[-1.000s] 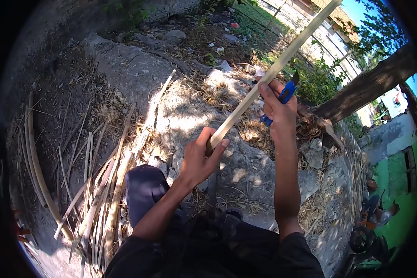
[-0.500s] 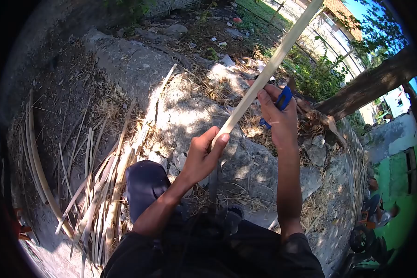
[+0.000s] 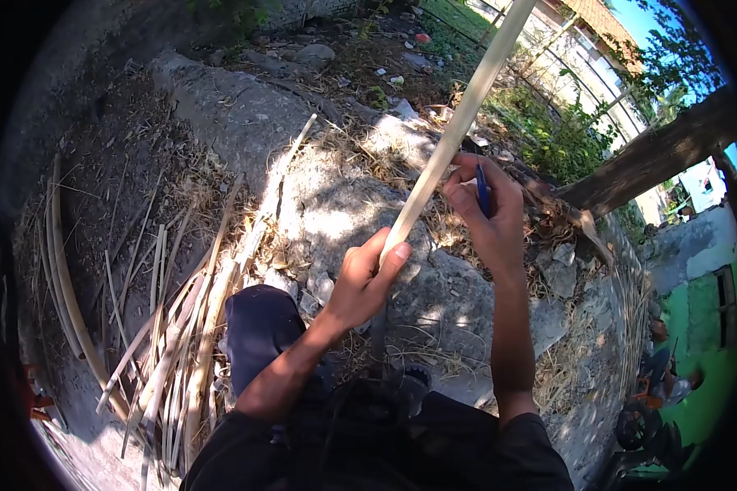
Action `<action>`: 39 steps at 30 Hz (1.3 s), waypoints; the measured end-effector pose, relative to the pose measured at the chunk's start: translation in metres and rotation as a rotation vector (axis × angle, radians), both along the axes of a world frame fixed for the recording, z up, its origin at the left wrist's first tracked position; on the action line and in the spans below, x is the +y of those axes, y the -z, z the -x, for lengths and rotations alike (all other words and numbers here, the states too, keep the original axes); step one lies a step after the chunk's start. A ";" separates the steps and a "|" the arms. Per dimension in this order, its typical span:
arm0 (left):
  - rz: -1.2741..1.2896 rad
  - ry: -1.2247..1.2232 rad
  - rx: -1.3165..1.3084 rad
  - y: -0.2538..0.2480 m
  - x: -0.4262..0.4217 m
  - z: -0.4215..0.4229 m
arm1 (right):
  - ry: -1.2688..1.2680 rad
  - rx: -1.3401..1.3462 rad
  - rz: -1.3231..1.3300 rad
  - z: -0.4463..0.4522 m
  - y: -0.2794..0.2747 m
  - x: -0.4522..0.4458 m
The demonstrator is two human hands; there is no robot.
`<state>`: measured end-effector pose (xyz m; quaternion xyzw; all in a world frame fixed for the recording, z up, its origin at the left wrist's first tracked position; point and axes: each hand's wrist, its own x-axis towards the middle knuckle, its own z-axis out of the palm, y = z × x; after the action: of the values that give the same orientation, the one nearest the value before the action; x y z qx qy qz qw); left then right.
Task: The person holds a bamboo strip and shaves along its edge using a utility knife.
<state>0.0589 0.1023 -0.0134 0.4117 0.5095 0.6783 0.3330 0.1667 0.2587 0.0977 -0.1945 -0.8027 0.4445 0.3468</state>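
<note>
My left hand (image 3: 364, 274) is closed around the lower end of a long, pale bamboo strip (image 3: 446, 147), thumb along its face. The strip slants up and away to the right, leaving the top of the view. Beside its middle, my right hand (image 3: 493, 217) grips a slim blue-handled knife (image 3: 483, 188). The handle shows nearly edge-on between thumb and fingers, and much of the tool is hidden. My right fingertips are close to the strip's right edge; I cannot tell whether they touch it.
A pile of strips and poles (image 3: 172, 360) lies on the ground at left. Rough rock (image 3: 327, 196) with dry shavings spreads ahead. A thick trunk (image 3: 655, 151) leans at right. Farther right, a person (image 3: 675, 385) sits by a green wall (image 3: 704, 327).
My right hand has shifted slightly down and turned, so the blue handle shows edge-on and the fingers sit off the strip's face. The strip has tilted a little more upright.
</note>
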 end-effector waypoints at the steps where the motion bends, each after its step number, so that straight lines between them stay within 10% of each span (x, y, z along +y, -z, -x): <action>1: 0.008 0.011 -0.035 -0.001 0.000 0.000 | 0.016 0.065 -0.059 0.001 -0.004 -0.001; 11: 0.003 0.028 -0.007 -0.004 -0.004 0.000 | 0.180 0.000 -0.717 -0.005 -0.019 0.009; 26: -0.011 -0.044 0.118 -0.006 -0.005 -0.010 | 0.440 0.156 -1.020 -0.009 -0.007 0.048; 30: -0.006 -0.030 0.221 -0.007 -0.010 -0.027 | 0.749 0.293 -0.613 -0.044 -0.050 0.081; 39: 0.073 0.136 -0.030 0.007 -0.002 -0.025 | 0.144 0.021 0.081 -0.030 -0.023 0.006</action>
<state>0.0844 0.1006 -0.0201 0.4230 0.4997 0.6410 0.4007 0.1964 0.2649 0.1204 -0.2608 -0.7645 0.4524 0.3780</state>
